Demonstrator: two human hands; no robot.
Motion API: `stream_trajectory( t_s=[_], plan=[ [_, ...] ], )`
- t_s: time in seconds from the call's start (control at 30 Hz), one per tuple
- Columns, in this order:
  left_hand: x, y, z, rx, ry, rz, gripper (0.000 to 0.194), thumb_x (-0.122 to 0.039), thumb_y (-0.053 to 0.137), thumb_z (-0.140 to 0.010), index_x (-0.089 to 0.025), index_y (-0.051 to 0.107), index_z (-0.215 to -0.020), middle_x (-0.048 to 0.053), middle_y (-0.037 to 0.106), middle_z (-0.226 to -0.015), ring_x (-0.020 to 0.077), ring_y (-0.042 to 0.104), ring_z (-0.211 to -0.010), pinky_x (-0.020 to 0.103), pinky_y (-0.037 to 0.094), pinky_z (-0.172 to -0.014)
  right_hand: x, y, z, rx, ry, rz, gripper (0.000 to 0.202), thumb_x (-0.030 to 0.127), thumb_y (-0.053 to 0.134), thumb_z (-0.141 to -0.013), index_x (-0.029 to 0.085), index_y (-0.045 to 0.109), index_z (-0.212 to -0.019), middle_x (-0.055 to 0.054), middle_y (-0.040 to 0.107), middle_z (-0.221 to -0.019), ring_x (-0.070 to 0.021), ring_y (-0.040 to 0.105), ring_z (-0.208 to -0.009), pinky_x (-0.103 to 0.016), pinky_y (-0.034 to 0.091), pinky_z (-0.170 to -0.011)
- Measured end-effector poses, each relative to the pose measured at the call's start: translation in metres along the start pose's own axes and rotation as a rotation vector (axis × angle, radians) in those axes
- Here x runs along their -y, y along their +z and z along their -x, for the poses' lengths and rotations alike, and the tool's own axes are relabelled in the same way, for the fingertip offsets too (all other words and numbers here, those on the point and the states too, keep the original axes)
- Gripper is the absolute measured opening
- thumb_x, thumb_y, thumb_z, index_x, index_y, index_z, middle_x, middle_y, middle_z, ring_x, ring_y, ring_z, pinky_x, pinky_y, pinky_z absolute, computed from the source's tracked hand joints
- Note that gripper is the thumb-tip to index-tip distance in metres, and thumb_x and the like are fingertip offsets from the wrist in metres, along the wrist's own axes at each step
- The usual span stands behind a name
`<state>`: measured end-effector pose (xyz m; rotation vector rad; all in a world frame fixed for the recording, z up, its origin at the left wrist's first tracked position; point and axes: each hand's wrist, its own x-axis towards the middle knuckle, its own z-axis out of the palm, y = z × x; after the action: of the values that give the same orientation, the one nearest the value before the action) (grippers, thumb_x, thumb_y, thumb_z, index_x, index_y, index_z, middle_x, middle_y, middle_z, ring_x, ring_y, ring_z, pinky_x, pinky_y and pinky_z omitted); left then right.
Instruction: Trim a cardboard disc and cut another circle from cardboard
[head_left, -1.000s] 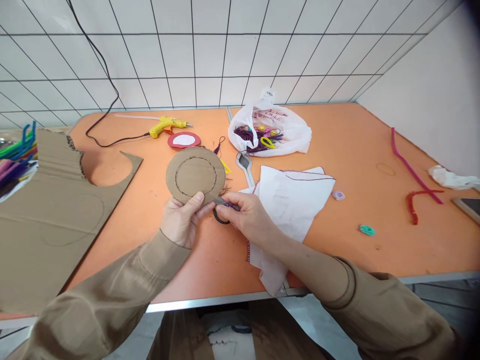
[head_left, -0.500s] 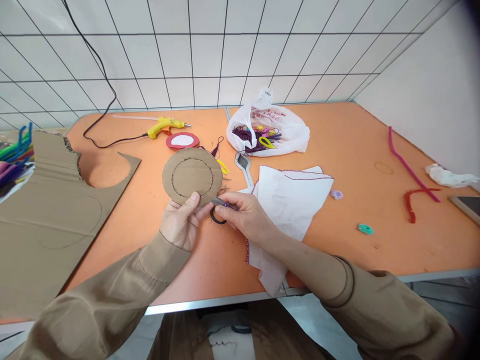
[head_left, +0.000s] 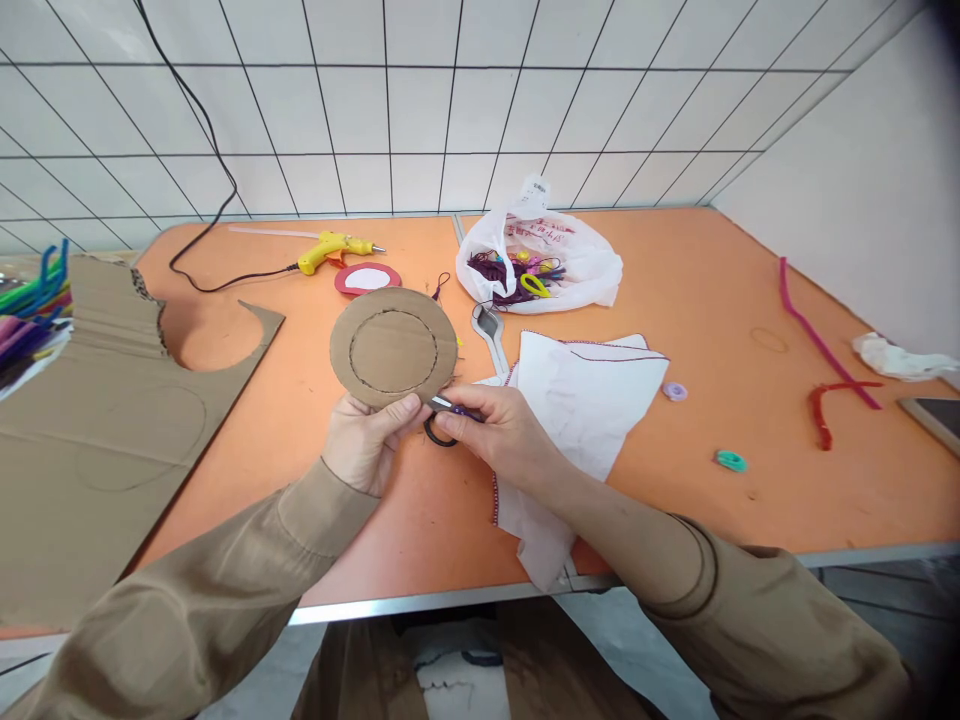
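A round cardboard disc (head_left: 393, 348) with a smaller scored circle inside it is held up by its lower edge in my left hand (head_left: 365, 440), thumb on the front. My right hand (head_left: 501, 430) is closed on small scissors (head_left: 442, 404) with dark handles. Their blades point left and reach the lower right rim of the disc, close to my left fingertips. One black handle loop hangs below my right fingers. Behind the disc lies a red ring with a white centre (head_left: 367, 279).
At the back are a yellow glue gun (head_left: 330, 252) and a white bag of yarn (head_left: 592, 262). White cloth (head_left: 577, 400) lies under my right forearm; cut cardboard (head_left: 97, 430) covers the left. Pipe cleaners (head_left: 821, 335) and a teal piece (head_left: 731, 460) lie right.
The disc has moved slightly right and now faces the camera more, covering most of the yellow bits behind it. Both hands stay close together at its lower edge.
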<state>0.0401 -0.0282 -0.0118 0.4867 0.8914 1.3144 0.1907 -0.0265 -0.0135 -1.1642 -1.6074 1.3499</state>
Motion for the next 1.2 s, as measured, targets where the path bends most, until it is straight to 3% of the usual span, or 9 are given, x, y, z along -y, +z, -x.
stream_trajectory(
  t_s=[0.5, 0.7, 0.83, 1.0, 1.2],
  plan=[
    [0.0, -0.004, 0.0, -0.042, -0.002, 0.056, 0.023, -0.01, 0.083, -0.057, -0.017, 0.074, -0.077, 0.0, 0.075, -0.075, 0.0132, 0.071, -0.073, 0.02, 0.058, -0.069, 0.001, 0.019, 0.002, -0.106, 0.002, -0.144, 0.017, 0.032, 0.056, -0.079, 0.018, 0.056, -0.069, 0.005, 0.036, -0.058, -0.01, 0.032, -0.055, -0.025, 0.026, -0.052],
    [0.002, -0.004, 0.0, -0.043, -0.006, 0.057, 0.026, -0.009, 0.08, -0.06, -0.017, 0.074, -0.084, 0.002, 0.076, -0.079, 0.0151, 0.071, -0.078, 0.022, 0.058, -0.07, 0.002, 0.016, 0.001, -0.121, -0.064, -0.029, 0.021, 0.026, 0.053, -0.08, 0.019, 0.048, -0.061, 0.003, 0.039, -0.062, -0.0116, 0.036, -0.061, -0.026, 0.03, -0.057],
    [-0.001, -0.003, -0.001, -0.03, -0.014, 0.061, 0.022, -0.011, 0.082, -0.057, -0.016, 0.074, -0.077, 0.002, 0.076, -0.079, 0.0148, 0.072, -0.076, 0.021, 0.058, -0.069, 0.001, 0.013, 0.001, -0.072, -0.044, -0.078, 0.019, 0.029, 0.054, -0.081, 0.018, 0.055, -0.066, 0.003, 0.04, -0.061, -0.0115, 0.037, -0.06, -0.026, 0.03, -0.055],
    [-0.012, -0.003, -0.001, 0.016, 0.022, -0.025, 0.02, -0.023, 0.084, -0.061, -0.018, 0.074, -0.078, 0.005, 0.077, -0.085, 0.0222, 0.073, -0.083, 0.029, 0.06, -0.071, -0.002, 0.003, 0.0, -0.1, -0.084, 0.032, 0.013, 0.026, 0.056, -0.082, 0.018, 0.067, -0.081, 0.0, 0.057, -0.07, -0.015, 0.05, -0.07, -0.027, 0.039, -0.063],
    [-0.017, -0.003, -0.001, 0.021, 0.024, -0.169, 0.035, -0.013, 0.087, -0.052, -0.017, 0.075, -0.085, 0.005, 0.077, -0.087, 0.0237, 0.072, -0.085, 0.031, 0.06, -0.073, -0.002, -0.006, 0.001, -0.078, -0.092, 0.122, 0.017, 0.025, 0.056, -0.083, 0.017, 0.066, -0.072, -0.001, 0.06, -0.071, -0.0151, 0.052, -0.071, -0.027, 0.039, -0.063]
  ],
)
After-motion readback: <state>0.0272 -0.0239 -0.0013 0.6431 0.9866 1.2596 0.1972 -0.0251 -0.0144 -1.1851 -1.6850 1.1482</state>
